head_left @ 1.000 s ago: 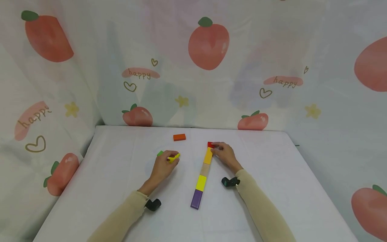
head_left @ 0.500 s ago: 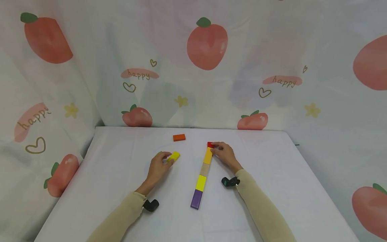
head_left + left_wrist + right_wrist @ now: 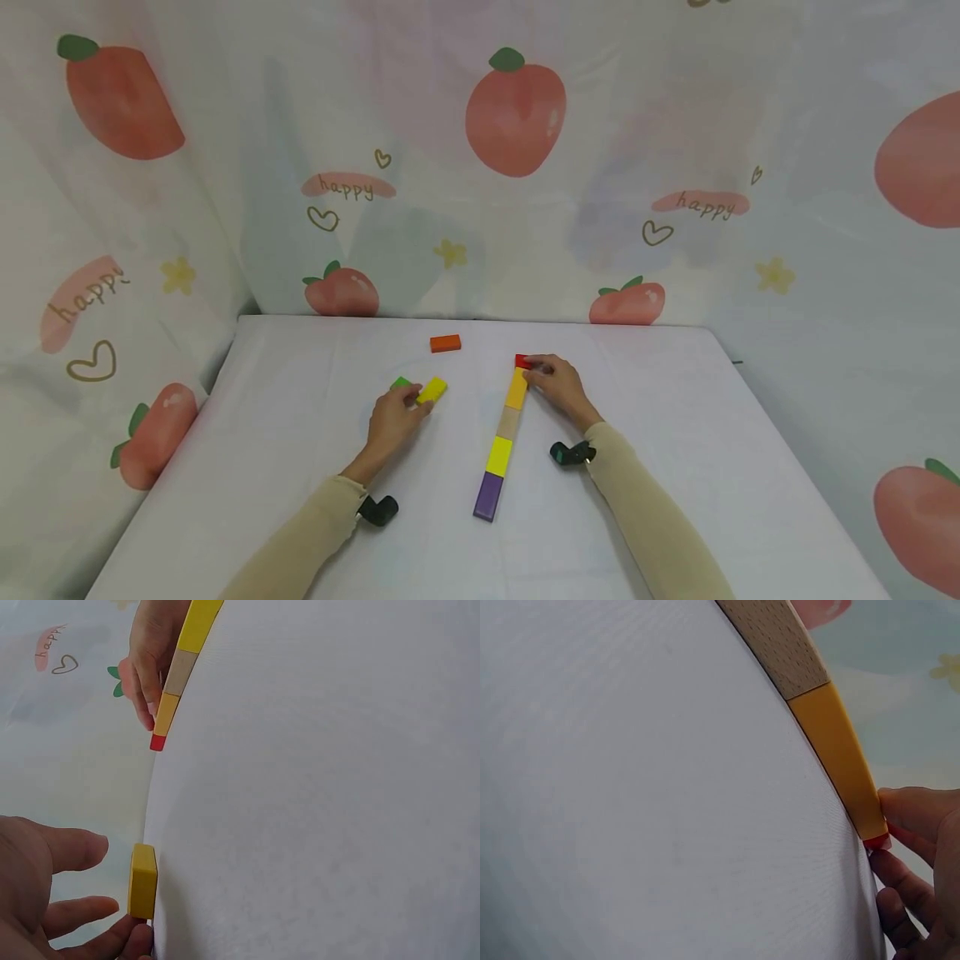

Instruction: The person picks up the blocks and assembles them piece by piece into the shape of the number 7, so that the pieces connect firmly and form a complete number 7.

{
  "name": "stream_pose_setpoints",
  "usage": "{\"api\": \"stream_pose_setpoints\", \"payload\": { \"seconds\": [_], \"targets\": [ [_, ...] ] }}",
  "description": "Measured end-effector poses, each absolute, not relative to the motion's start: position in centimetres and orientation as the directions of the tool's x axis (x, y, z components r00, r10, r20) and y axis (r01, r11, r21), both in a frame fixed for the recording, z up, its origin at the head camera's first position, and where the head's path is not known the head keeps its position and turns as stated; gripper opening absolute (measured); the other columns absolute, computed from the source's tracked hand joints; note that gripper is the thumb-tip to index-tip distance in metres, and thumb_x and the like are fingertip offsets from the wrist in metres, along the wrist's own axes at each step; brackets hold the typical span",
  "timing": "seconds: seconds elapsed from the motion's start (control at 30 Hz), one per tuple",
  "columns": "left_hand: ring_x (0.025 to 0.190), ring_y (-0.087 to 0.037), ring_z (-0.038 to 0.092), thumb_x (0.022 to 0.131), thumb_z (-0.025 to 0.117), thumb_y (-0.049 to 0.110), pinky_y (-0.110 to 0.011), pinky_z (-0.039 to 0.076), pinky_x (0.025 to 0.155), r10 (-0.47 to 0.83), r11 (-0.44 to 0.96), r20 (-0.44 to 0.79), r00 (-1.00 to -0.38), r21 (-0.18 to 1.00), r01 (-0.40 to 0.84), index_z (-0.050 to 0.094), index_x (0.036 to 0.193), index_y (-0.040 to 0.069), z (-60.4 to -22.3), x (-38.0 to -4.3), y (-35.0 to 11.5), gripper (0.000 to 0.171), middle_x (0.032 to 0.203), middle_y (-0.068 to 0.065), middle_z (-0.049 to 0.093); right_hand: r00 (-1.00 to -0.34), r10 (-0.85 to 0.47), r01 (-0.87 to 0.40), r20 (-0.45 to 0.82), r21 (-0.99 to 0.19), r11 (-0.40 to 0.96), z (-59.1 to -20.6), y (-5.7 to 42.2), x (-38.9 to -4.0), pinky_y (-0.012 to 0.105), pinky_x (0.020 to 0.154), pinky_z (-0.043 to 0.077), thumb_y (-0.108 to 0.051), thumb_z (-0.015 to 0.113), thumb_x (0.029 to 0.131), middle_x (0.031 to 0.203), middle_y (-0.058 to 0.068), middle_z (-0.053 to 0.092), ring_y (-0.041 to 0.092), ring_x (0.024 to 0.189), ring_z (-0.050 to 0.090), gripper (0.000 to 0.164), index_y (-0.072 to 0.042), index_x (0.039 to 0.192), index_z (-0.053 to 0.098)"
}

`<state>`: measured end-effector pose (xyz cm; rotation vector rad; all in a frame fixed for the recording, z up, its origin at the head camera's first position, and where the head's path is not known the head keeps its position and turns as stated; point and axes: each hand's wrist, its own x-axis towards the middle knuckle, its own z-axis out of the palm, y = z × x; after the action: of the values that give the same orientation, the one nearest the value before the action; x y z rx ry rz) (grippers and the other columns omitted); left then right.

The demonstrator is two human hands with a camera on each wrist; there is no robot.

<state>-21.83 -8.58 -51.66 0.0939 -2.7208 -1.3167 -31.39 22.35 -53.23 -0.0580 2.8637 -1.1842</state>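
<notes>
On the white table a yellow block (image 3: 432,390) lies flat, with my left hand (image 3: 390,421) beside it. In the left wrist view the thumb (image 3: 79,850) is apart from this block, and the lower fingers are close to its near end. A green block (image 3: 401,382), partly hidden, lies behind that hand. My right hand (image 3: 558,385) holds the red block (image 3: 521,361) at the far end of a row, its thumb (image 3: 915,810) against the neighbouring orange-yellow block (image 3: 836,757). Toward me the row continues with a plain wood block (image 3: 508,422), another yellow block (image 3: 499,456) and a purple block (image 3: 488,497).
An orange block (image 3: 446,343) lies near the table's back edge, left of the row. A printed cloth (image 3: 517,250) hangs behind and beside the table (image 3: 637,533). Small black cameras (image 3: 573,453) sit at both wrists.
The yellow block was tilted in my left hand and now lies flat on the table, let go. That hand has drawn slightly back toward me. The right hand has stayed at the red block.
</notes>
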Motion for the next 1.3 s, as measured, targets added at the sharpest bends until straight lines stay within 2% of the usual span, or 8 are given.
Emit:
{"api": "stream_pose_setpoints", "payload": {
  "seconds": [0.27,0.6,0.93,1.3],
  "targets": [
    [0.100,-0.024,0.062,0.086,0.075,0.026,-0.040,0.053,0.088,-0.094,0.643,0.028,-0.995,0.765,-0.039,0.066,0.125,0.002,-51.82,-22.37,-8.47,0.047,0.113,-0.012,0.069,-0.998,-0.053,-0.009,-0.037,-0.722,0.692,-53.17,22.39,-31.37,0.049,0.103,0.043,-0.033,0.068,0.092,0.131,0.011,0.059,0.031,0.116,0.050,0.040,-0.021,0.130,0.064],
    [0.093,-0.022,0.059,0.085,0.075,0.019,-0.039,0.052,0.084,-0.106,0.634,0.044,-0.993,0.773,-0.033,0.069,0.118,0.003,-51.85,-22.77,-8.39,0.037,0.105,-0.010,0.068,-0.998,-0.035,0.014,-0.052,-0.728,0.685,-53.07,22.38,-31.29,0.050,0.103,0.043,-0.033,0.067,0.092,0.130,0.011,0.058,0.032,0.116,0.049,0.039,-0.022,0.130,0.064],
    [0.104,-0.025,0.063,0.086,0.073,0.014,-0.043,0.052,0.091,-0.075,0.668,0.067,-0.995,0.744,-0.001,0.068,0.118,0.005,-52.23,-22.53,-8.55,0.034,0.113,-0.011,0.069,-0.999,-0.038,0.000,-0.037,-0.725,0.689,-53.40,22.29,-31.27,0.049,0.102,0.043,-0.033,0.067,0.092,0.130,0.011,0.058,0.032,0.116,0.049,0.039,-0.021,0.129,0.064],
    [0.108,-0.026,0.062,0.083,0.076,0.014,-0.043,0.050,0.097,-0.047,0.659,0.048,-0.998,0.752,0.006,0.066,0.118,0.007,-52.16,-22.31,-8.66,0.036,0.117,-0.010,0.068,-0.998,-0.049,-0.013,-0.029,-0.724,0.689,-52.97,22.22,-31.00,0.052,0.105,0.041,-0.033,0.066,0.093,0.131,0.012,0.058,0.033,0.118,0.050,0.039,-0.020,0.129,0.064]
  ]
}}
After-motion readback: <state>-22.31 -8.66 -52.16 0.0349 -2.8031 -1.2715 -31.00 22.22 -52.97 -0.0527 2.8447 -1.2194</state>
